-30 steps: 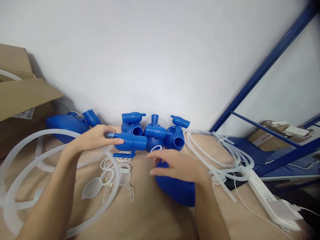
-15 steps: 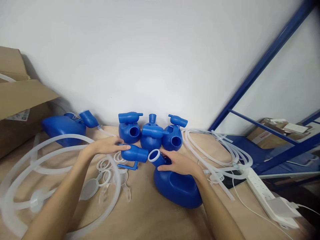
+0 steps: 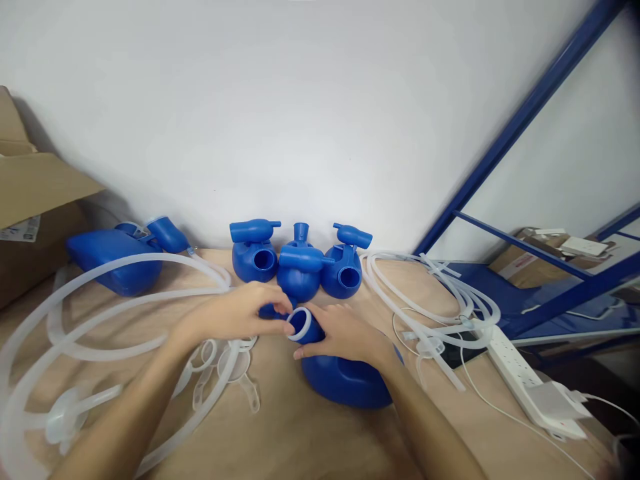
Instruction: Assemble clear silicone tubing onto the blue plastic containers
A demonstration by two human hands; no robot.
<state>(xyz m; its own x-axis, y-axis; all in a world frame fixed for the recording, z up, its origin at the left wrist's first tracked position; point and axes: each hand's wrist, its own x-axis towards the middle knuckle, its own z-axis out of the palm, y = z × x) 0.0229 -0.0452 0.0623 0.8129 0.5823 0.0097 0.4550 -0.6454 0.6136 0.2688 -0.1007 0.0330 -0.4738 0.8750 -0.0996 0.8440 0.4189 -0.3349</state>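
Observation:
A blue plastic urinal bottle (image 3: 345, 383) lies tilted on the table, its open neck towards the left. A pale ring (image 3: 301, 339) rims its mouth. My right hand (image 3: 345, 337) is wrapped round the neck just behind this ring. From the left, my left hand (image 3: 250, 310) has its thumb and fingertips closed on the ring's edge. Partly hidden behind those fingers is a blue spouted top (image 3: 273, 311). Below my left wrist lie translucent caps with straps (image 3: 235, 363).
Several blue bottles (image 3: 299, 283) stand by the wall with spouted tops resting on them. Another blue bottle (image 3: 115, 260) is at left, beside a cardboard box (image 3: 45, 187). Clear tubing (image 3: 30, 340) coils at left, more tubing (image 3: 480, 300) at right near a power strip (image 3: 520, 373).
My left hand has let go of the blue spouted top and moved right to the bottle's mouth. My right hand stays on the neck. The view has shifted slightly.

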